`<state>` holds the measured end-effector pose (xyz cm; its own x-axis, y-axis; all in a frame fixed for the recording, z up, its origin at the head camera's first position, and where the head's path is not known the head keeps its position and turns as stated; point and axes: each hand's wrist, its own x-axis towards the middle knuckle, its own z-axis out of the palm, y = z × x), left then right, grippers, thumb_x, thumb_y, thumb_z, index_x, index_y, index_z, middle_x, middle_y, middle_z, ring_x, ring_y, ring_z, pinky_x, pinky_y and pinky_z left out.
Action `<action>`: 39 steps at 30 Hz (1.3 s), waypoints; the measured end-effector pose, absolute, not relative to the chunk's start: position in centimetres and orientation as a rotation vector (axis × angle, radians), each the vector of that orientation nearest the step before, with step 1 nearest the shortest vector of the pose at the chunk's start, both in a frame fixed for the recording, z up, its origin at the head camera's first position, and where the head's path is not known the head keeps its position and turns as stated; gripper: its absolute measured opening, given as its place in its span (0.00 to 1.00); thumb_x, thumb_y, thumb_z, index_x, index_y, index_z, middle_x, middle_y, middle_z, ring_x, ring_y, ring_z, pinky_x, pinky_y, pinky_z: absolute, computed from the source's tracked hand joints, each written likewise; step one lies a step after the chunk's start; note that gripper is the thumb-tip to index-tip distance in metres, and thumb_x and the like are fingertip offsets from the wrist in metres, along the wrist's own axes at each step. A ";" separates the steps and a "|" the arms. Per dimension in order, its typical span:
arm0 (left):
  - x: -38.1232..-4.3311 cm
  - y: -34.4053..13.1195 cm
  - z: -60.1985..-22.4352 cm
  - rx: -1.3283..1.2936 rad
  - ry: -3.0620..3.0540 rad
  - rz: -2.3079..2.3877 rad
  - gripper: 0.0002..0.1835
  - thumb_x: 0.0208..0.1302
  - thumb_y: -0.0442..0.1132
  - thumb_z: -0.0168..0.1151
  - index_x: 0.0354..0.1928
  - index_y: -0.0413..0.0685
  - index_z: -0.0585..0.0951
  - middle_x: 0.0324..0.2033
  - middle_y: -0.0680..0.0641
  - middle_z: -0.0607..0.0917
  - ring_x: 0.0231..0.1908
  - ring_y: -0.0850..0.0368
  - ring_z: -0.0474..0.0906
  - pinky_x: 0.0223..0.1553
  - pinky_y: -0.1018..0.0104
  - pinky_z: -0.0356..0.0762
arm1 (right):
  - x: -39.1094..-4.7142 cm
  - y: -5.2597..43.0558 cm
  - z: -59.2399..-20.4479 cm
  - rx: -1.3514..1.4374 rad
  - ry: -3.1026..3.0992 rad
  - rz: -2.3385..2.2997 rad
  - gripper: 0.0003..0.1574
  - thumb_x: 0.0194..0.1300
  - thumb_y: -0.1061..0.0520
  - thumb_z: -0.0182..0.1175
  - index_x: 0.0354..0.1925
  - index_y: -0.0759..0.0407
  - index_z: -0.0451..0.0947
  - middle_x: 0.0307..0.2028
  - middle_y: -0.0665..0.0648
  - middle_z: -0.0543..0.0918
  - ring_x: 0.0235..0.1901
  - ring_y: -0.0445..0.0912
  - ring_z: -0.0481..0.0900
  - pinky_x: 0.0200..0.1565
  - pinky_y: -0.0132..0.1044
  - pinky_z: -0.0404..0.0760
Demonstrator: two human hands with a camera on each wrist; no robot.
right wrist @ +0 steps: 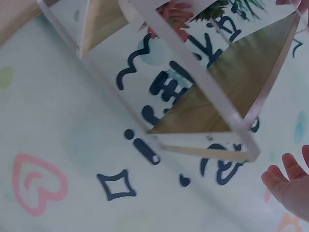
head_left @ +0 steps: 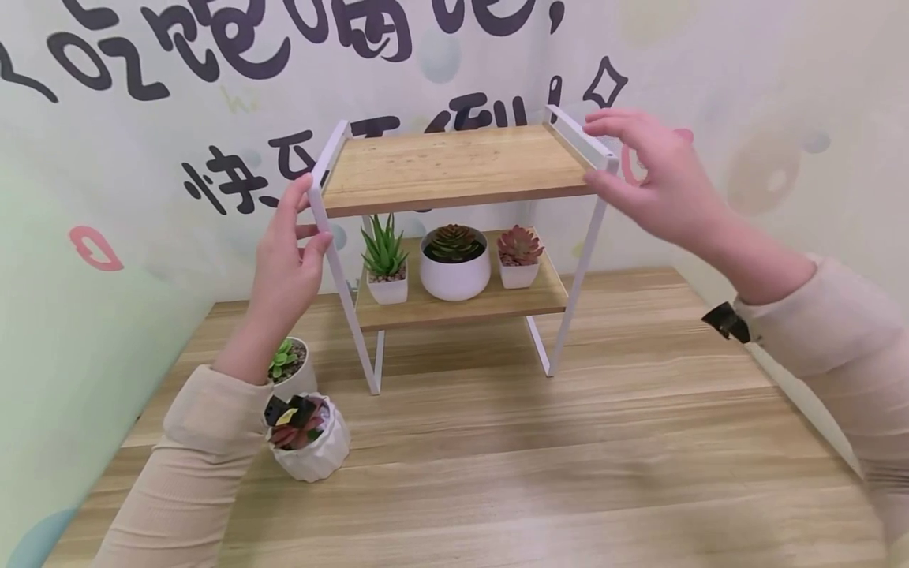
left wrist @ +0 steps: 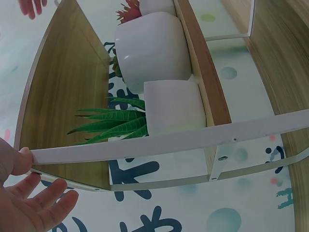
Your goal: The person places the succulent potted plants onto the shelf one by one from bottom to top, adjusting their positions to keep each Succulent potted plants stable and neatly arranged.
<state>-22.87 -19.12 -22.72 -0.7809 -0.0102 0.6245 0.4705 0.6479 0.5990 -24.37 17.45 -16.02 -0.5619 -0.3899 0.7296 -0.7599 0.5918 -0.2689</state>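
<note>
A two-tier plant stand with white metal side frames (head_left: 578, 284) and a wooden top shelf (head_left: 461, 162) stands on the table. My left hand (head_left: 287, 252) is at its upper left corner, thumb and fingertips right at the white post. In the left wrist view those fingers spread loosely below the corner. My right hand (head_left: 656, 177) is beside the upper right corner; the right wrist view shows its relaxed fingers (right wrist: 289, 166) apart from the frame. On the lower shelf (head_left: 461, 310) sit a spiky green plant (head_left: 384, 248), a dark succulent in a round white bowl (head_left: 455, 276) and a reddish succulent (head_left: 520, 246).
At the left of the wooden table (head_left: 540, 473), below my left forearm, stand a green succulent in a white pot (head_left: 298, 375) and a reddish succulent in a textured white pot (head_left: 316, 454). A wall with dark lettering (head_left: 241, 181) rises behind the stand.
</note>
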 end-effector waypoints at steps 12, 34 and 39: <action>-22.9 -19.1 -22.8 -0.362 -2.270 -1.044 0.32 0.63 0.25 0.49 0.67 0.55 0.57 0.59 0.41 0.70 0.43 0.44 0.76 0.40 0.55 0.76 | -28.3 20.0 -17.9 0.764 -2.378 1.363 0.29 0.62 0.61 0.56 0.61 0.64 0.64 0.58 0.58 0.67 0.53 0.44 0.72 0.53 0.22 0.70; -21.7 -22.3 -21.6 -0.192 -2.364 -0.995 0.36 0.64 0.33 0.53 0.69 0.68 0.52 0.63 0.46 0.65 0.49 0.47 0.74 0.46 0.59 0.77 | -28.9 20.2 -19.1 0.721 -2.366 1.424 0.30 0.61 0.60 0.58 0.62 0.55 0.66 0.56 0.53 0.70 0.45 0.38 0.74 0.45 0.20 0.74; -21.1 -26.7 -23.5 -0.044 -2.463 -1.051 0.38 0.65 0.42 0.53 0.71 0.64 0.45 0.66 0.43 0.61 0.49 0.51 0.73 0.43 0.75 0.75 | -28.9 20.2 -19.2 0.715 -2.359 1.438 0.30 0.61 0.60 0.58 0.62 0.53 0.66 0.55 0.52 0.71 0.46 0.39 0.74 0.45 0.20 0.74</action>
<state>-21.07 -26.70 -23.52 -0.8941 -0.1466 0.4232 0.2042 0.7076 0.6765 -28.88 20.21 -19.20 -0.8360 -0.2625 0.4818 -0.5485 0.3796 -0.7450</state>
